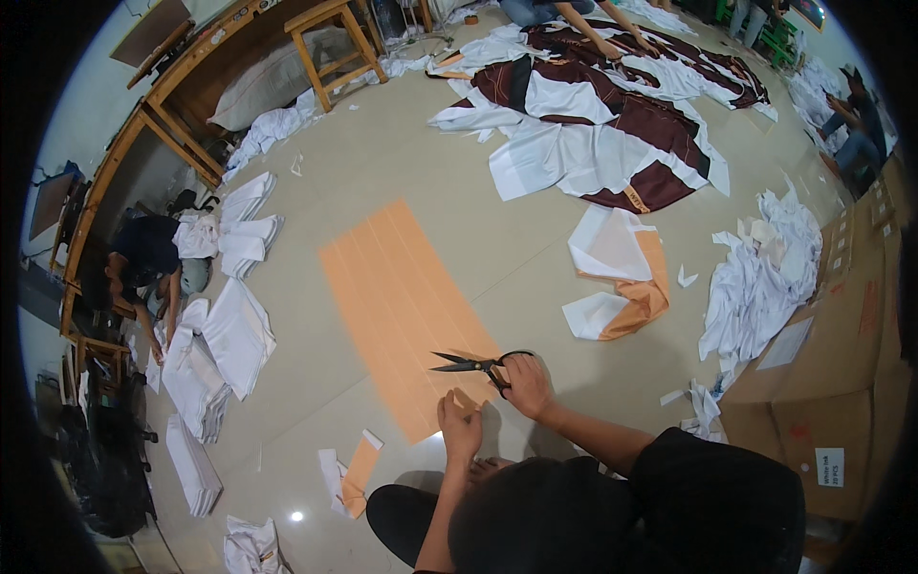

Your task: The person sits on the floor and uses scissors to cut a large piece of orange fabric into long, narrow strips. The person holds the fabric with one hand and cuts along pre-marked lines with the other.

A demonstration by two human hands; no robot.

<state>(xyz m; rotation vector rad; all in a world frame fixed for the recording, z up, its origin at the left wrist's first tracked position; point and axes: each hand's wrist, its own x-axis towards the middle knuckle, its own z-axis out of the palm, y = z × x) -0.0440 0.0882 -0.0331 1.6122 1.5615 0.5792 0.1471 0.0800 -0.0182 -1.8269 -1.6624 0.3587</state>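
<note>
Orange cloth (406, 316) lies flat on the floor (531, 273) beneath scissors (475, 364) grasped by the right hand (527, 385); the left hand (461, 429), its hold unclear, would best keep the near end taut, clear of the blades.

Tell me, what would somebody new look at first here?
Probably the bright orange cloth on the pale floor, in the middle. Over its near end, the right hand holds slightly open black scissors. Then maybe the big maroon and white cloth spread out towards the upper right.
</note>
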